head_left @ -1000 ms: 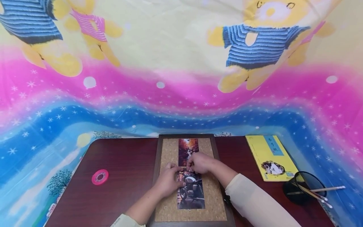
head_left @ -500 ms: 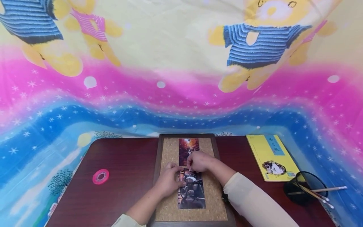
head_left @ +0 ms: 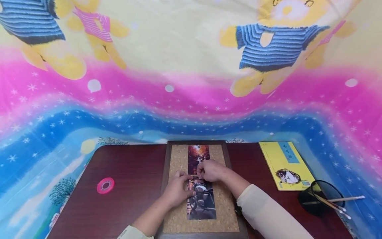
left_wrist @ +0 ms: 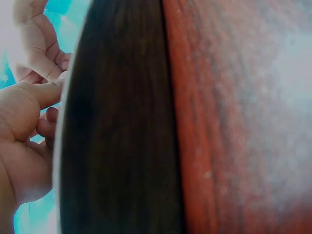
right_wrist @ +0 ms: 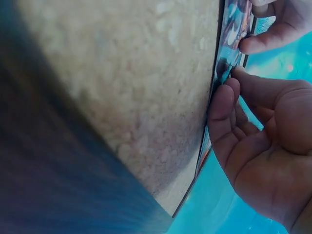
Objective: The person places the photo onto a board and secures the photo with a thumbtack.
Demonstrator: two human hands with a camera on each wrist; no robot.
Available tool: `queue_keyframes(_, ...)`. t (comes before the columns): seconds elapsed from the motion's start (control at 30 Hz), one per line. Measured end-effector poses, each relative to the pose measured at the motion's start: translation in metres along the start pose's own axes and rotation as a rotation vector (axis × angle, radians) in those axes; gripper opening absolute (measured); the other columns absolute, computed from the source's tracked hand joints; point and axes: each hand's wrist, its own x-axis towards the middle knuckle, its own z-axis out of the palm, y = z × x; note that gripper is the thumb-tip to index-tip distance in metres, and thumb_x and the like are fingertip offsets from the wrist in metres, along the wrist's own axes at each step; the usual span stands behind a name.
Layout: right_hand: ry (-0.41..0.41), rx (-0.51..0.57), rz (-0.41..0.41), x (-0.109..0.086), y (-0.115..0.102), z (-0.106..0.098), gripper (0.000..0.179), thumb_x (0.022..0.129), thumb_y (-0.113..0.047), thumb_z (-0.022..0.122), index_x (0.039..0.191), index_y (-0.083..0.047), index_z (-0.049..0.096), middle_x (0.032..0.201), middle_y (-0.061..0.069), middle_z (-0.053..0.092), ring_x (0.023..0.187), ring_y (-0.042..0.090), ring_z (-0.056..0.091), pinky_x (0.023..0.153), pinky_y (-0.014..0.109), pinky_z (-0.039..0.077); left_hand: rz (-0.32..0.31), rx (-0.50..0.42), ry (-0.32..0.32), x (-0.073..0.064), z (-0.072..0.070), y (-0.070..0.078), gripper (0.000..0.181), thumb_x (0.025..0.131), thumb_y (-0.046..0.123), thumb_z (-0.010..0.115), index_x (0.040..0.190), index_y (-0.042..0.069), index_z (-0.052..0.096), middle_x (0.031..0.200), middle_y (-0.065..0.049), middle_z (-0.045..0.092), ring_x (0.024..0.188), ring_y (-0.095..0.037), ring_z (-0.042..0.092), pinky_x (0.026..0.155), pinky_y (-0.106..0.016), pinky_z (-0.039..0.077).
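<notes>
On a cork board (head_left: 225, 212) with a dark wooden frame lie two photos in a column. The upper photo (head_left: 198, 151) shows orange autumn trees; the lower photo (head_left: 203, 209) shows a dark vehicle. My left hand (head_left: 175, 191) rests on the lower photo's left side, index finger and thumb spread apart and pressing it. At the seam between the photos, my right hand (head_left: 212, 171) has thumb and index finger pinched together. In the right wrist view the fingertips (right_wrist: 233, 87) meet right at the photo surface; I cannot tell what small thing they pinch.
A pink ring-shaped disc (head_left: 105, 185) lies on the dark red table (head_left: 128, 172) at the left. To the right are a yellow book (head_left: 277, 162) and a black mesh cup (head_left: 307, 200) with cotton swabs (head_left: 340, 209). A printed cloth (head_left: 191, 99) hangs behind the table.
The right fingers shift very slightly at the top edge of the lower photo. The left hand and both photos stay in place.
</notes>
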Motion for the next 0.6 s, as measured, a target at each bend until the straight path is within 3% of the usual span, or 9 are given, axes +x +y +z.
queue_keyframes(0.37, 0.051, -0.056, -0.024, -0.0018, -0.0025, 0.004, 0.018, 0.09, -0.007, 0.07, 0.078, -0.02, 0.07, 0.071, -0.009, 0.06, 0.069, 0.012, 0.056, 0.068, 0.032, 0.049, -0.01, 0.009, -0.006, 0.0005, 0.001, -0.0018, 0.056, 0.077, 0.027, 0.092, 0.126, 0.008, 0.072, 0.119, -0.004, 0.052, 0.099, -0.018, 0.055, 0.087, -0.038, 0.05)
queue_keyframes(0.6, 0.055, -0.065, -0.026, -0.0004, -0.0018, 0.0073, 0.02, 0.091, -0.006, 0.068, 0.077, -0.02, 0.069, 0.071, -0.009, 0.06, 0.068, 0.011, 0.055, 0.067, 0.031, 0.049, -0.018, 0.003, -0.017, 0.0003, 0.0009, -0.0017, 0.058, 0.077, 0.027, 0.092, 0.128, 0.008, 0.071, 0.11, -0.001, 0.049, 0.089, -0.015, 0.05, 0.077, -0.032, 0.046)
